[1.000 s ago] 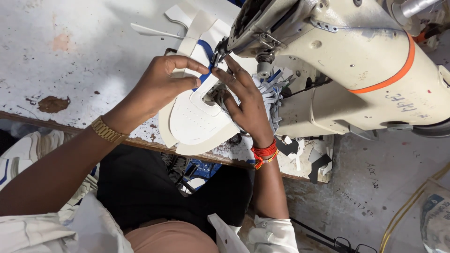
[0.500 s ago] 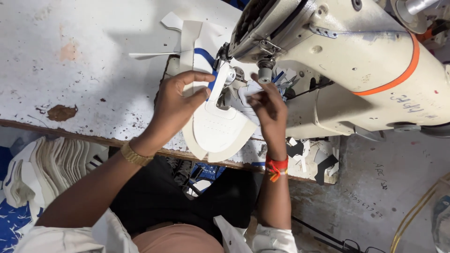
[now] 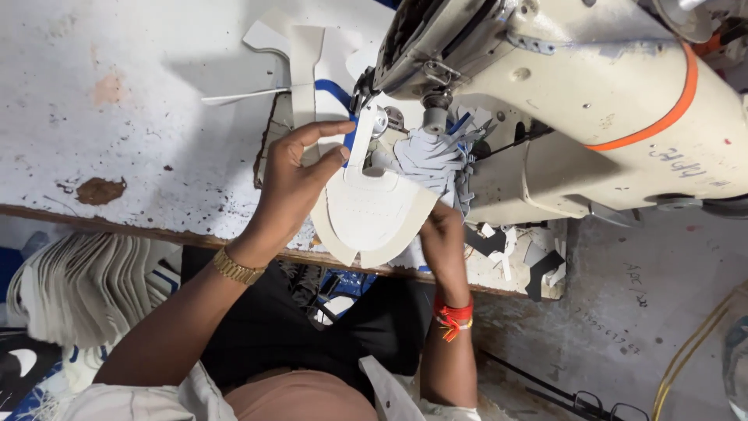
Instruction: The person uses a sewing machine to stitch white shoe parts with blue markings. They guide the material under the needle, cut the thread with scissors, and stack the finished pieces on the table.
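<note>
A white shoe upper piece with a blue stripe lies under the head of a cream sewing machine. My left hand pinches its left edge between thumb and fingers, close to the needle area. My right hand reaches under the piece's right side, its fingers hidden below the material. A gold bracelet sits on my left wrist and a red thread band on my right wrist.
The worn white worktable stretches to the left, its wooden front edge chipped. More white cut pieces lie behind the needle. A stack of white uppers sits low at the left. Scraps hang off the table's right end.
My left hand has shifted up the piece's left edge toward the needle. My right hand has dropped from on top of the piece to underneath its right side.
</note>
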